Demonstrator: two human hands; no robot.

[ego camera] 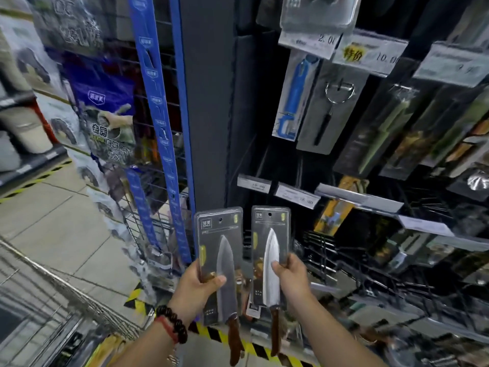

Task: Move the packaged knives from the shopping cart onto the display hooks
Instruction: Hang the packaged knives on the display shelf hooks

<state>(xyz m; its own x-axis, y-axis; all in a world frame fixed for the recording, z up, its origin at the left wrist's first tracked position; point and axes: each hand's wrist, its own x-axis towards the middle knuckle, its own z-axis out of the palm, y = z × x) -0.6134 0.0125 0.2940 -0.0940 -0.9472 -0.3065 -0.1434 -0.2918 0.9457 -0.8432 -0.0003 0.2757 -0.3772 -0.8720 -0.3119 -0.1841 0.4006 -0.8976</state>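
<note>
Two packaged knives are held up side by side in front of the dark display wall. My left hand (197, 286) grips the left packaged knife (221, 250), a clear blister pack with a steel blade and brown handle. My right hand (289, 274) grips the right packaged knife (270, 245) of the same kind. Each pack has a hang hole at its top. Bare display hooks (330, 260) stick out of the wall just right of the packs. The shopping cart (60, 295) shows as a wire rim at lower left.
Price tags (296, 194) sit on rails above the hooks. Peelers and other packaged tools (328, 102) hang higher up and to the right. A blue-framed wire rack (158, 128) with hanging bags stands at left. Yellow-black tape (254, 345) marks the floor edge.
</note>
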